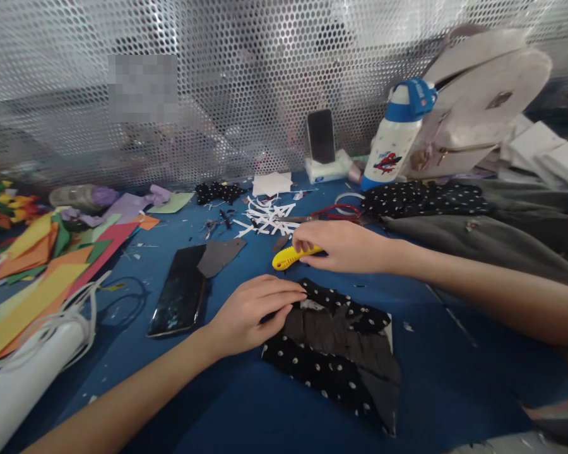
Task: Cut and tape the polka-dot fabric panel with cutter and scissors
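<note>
My right hand (338, 246) is closed around a yellow utility knife (288, 257), its ribbed end sticking out to the left. Its blade does not show. Just below lies a fabric-covered card (341, 359), with black polka-dot cloth along its top and bottom and crinkled dark grey cloth between. White backing peeks out at its right edge. My left hand (260, 312) pinches the card's upper left corner between thumb and fingers. Beyond the knife are a pile of white paper strips (269, 217) and red-handled scissors (336, 213).
Left of the card are a black phone (177, 293), a grey fabric scrap (221, 255), coloured paper (42, 284) and a white corded device (38, 372). Dark cloth (502, 214) spreads at right. Behind stand a bottle (392, 139), another phone (320, 135), a backpack (478, 101) and a perforated metal screen (241, 75).
</note>
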Action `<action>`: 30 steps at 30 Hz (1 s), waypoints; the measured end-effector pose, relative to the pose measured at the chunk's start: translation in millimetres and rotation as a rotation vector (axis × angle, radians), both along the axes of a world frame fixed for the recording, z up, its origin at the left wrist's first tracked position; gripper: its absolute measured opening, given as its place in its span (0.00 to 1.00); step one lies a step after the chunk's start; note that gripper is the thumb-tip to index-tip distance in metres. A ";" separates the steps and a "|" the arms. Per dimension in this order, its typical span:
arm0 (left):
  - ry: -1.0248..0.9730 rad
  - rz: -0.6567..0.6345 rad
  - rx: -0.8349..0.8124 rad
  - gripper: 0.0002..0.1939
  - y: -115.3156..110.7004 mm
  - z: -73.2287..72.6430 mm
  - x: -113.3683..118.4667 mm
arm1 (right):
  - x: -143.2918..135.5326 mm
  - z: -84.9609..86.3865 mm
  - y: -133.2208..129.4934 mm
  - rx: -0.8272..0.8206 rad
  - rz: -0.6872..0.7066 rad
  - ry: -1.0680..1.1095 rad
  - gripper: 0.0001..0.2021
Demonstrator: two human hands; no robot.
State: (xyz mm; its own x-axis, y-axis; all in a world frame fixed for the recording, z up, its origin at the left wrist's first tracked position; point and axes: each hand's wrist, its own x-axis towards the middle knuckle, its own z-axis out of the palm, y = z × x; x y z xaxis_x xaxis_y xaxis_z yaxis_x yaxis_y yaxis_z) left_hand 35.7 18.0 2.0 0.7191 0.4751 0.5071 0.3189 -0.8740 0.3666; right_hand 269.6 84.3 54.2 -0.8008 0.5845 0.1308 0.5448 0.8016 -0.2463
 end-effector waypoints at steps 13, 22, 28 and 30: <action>-0.008 0.037 -0.100 0.19 0.5 2.2 -2.1 | -4.9 -5.9 -15.6 -0.111 0.070 -0.078 0.05; 0.159 -0.032 0.214 0.14 -1.7 1.1 -0.2 | -0.2 -5.2 -2.1 -0.192 0.027 -0.009 0.02; 0.181 -0.035 0.131 0.16 -0.1 -3.3 -3.1 | 2.9 4.2 3.8 -0.125 -0.056 -0.024 0.04; 0.161 0.015 0.078 0.17 0.5 -5.1 -3.2 | 8.2 15.4 4.6 -0.120 -0.018 -0.051 0.05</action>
State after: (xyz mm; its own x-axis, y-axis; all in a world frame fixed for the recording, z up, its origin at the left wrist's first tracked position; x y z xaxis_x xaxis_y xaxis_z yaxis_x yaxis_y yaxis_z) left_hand 32.5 18.5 -3.1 0.7870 0.4502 0.4218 0.3815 -0.8925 0.2407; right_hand 277.7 88.9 69.7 -0.7939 0.6078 0.0187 0.5731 0.7581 -0.3112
